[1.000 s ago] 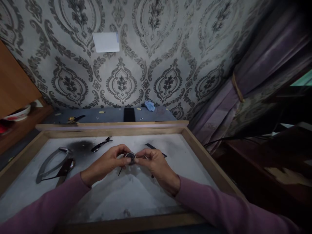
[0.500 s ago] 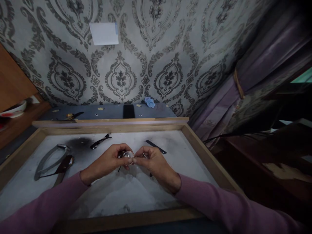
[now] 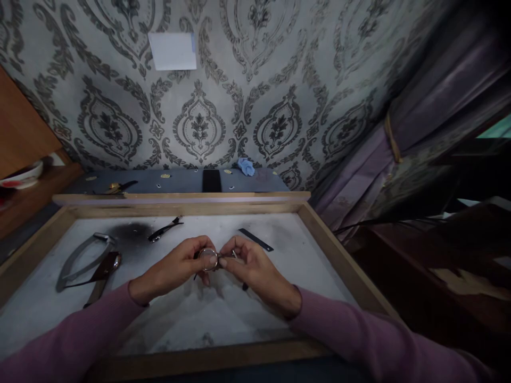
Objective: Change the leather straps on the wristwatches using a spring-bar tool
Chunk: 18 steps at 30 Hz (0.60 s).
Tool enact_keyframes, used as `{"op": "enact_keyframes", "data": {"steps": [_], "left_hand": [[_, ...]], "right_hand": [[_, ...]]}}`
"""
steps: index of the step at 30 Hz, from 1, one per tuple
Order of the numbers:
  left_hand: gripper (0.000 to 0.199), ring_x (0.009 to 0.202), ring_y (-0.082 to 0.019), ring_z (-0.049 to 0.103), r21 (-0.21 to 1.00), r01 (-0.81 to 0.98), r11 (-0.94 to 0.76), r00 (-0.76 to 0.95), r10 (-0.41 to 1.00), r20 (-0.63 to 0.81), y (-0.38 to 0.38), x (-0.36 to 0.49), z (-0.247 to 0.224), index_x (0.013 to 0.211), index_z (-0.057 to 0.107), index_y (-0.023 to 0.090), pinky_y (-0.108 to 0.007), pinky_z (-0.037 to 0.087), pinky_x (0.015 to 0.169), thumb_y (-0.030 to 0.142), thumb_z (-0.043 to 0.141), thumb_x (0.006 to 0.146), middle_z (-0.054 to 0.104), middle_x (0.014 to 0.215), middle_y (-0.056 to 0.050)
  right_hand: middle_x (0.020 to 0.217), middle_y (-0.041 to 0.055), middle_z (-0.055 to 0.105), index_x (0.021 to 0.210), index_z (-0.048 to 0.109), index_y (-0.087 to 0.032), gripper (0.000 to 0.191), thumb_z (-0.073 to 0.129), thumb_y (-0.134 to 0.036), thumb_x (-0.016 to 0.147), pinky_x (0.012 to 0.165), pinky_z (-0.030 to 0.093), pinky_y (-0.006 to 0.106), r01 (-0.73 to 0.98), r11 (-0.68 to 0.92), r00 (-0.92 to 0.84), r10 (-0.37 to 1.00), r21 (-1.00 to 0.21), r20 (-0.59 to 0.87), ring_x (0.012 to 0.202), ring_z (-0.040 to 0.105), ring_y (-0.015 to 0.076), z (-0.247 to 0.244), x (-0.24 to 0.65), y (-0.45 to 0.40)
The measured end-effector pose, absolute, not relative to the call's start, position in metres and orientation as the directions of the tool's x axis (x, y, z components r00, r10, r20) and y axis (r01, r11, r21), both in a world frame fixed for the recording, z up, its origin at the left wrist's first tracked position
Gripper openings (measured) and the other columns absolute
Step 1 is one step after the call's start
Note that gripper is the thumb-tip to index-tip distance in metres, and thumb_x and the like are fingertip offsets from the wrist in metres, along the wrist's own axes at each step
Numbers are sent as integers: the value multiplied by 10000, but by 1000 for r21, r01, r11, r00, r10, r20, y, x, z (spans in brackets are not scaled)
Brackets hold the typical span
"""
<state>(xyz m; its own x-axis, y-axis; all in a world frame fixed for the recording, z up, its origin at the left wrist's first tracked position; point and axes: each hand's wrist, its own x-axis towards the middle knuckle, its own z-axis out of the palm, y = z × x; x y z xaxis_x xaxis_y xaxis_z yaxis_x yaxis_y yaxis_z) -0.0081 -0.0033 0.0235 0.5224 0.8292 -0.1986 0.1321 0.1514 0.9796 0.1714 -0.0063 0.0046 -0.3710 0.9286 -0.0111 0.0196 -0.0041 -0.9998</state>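
Note:
A small round object with a shiny rim (image 3: 208,259), like a lens or watch case, is between the thumb and fingers of my left hand (image 3: 187,263). Close beside it on the right, my right hand (image 3: 247,260) has its fingers pinched near the rim; a thin metal piece (image 3: 235,254) shows between them. Which part of the round object the right fingertips touch is too small to tell. A dark tip (image 3: 245,286) sticks out under my right palm. Both hands are over the white surface of a wooden-framed tray (image 3: 327,239).
Inside the tray lie a grey curved frame tool (image 3: 67,266), a dark-handled tool (image 3: 104,268), black pliers (image 3: 164,230) and a dark flat strip (image 3: 256,240). Behind it are a black phone-like slab (image 3: 211,181), a blue crumpled cloth (image 3: 246,167) and a dark knife-like item (image 3: 120,187).
The round object has tilted so its face shows more fully. My right fingertips have drawn slightly away from its face toward the right edge.

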Motion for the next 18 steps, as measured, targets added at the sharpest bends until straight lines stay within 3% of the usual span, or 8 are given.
{"op": "enact_keyframes", "data": {"steps": [13,18], "left_hand": [[255,539,-80,477,988,24,154,485,862,-146,-3,-7,20,816,574,153,-206,490,459,332,728,719,520,726,15],[258,542,-78,475,988,15,152,481,865,-140,-5,-6,24,846,576,157,-198,492,461,331,726,728,518,726,18]], "right_hand": [[583,-93,436,774,514,-186,298,741,-360,688,414,181,207,-101,-159,-389,915,-982,-108,435,282,40,5,171,-5],[549,-102,400,773,498,-195,283,713,-371,720,424,181,212,-117,-160,-409,907,-980,-99,432,284,46,7,171,-6]]}}
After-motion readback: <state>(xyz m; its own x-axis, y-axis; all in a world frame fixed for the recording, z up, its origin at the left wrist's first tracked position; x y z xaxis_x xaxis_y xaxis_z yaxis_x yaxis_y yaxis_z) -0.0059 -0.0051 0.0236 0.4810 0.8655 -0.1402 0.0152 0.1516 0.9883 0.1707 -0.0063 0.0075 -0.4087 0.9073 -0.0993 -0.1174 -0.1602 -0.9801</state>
